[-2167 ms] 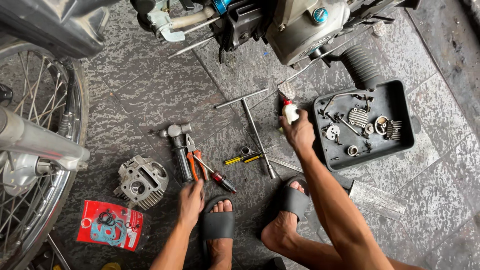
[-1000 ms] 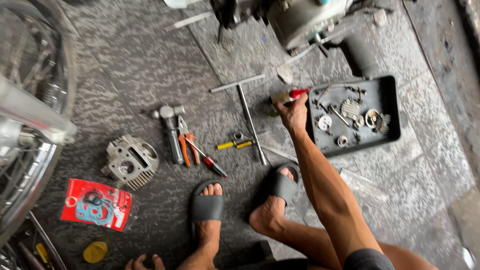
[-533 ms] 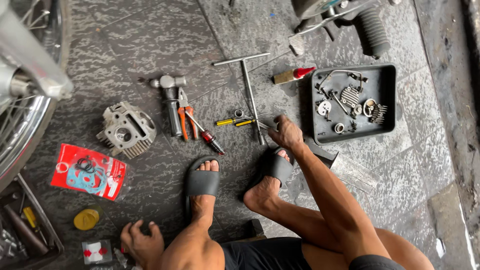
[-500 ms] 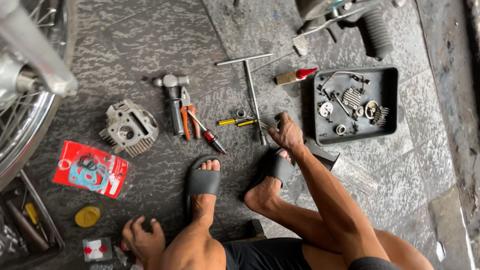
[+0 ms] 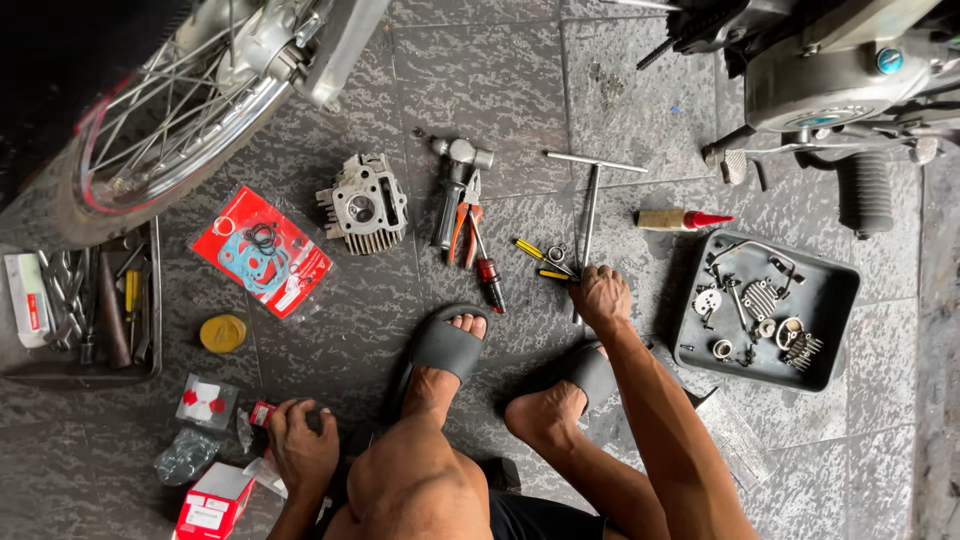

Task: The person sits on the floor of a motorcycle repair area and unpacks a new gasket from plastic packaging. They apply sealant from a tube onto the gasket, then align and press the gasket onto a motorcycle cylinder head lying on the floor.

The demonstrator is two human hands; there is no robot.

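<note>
1. Two hands work well apart on the dark grey tiled floor. The right hand is at centre frame and the left hand at lower left.
2. The right hand rests knuckles-up, its fingers curled down over the lower end of the steel T-handle wrench and the small yellow-handled screwdriver beside it. I cannot tell whether it is clamped on either one.
3. The left hand lies palm-down among small packets and touches a little red box. A red-and-white carton sits just below. Its grip is hidden too.
4. The step in hand looks like picking a tool from the row. That row holds a steel hammer, orange-handled pliers and a red-handled screwdriver.
5. Lifting the wrench would call for closing on its shaft, clear of the screwdriver touching it.
6. A finned grey cylinder head lies left of the tools. A black tray of small engine parts sits at right.
</note>
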